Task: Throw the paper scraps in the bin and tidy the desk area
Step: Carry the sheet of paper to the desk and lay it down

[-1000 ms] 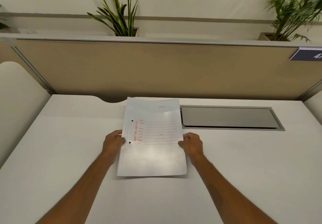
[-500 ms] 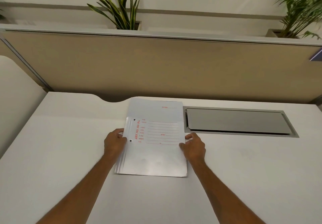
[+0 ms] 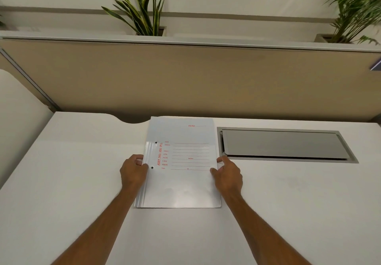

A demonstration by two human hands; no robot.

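A white file folder (image 3: pixel 181 184) with red print and two punch holes lies flat on the white desk (image 3: pixel 72 182), its far edge near the partition. My left hand (image 3: pixel 133 171) grips the folder's left spine edge. On the opposite side, my right hand (image 3: pixel 227 174) pinches the right edge with thumb on top. No paper scraps and no bin are in view.
A grey cable-tray flap (image 3: pixel 284 144) is set into the desk right of the folder. A beige partition (image 3: pixel 185 79) closes the back, with potted plants (image 3: pixel 142 11) behind it. A white side panel (image 3: pixel 18 120) stands at the left.
The folder and both hands have slid a little away from me toward the partition; the view has shifted slightly leftward.
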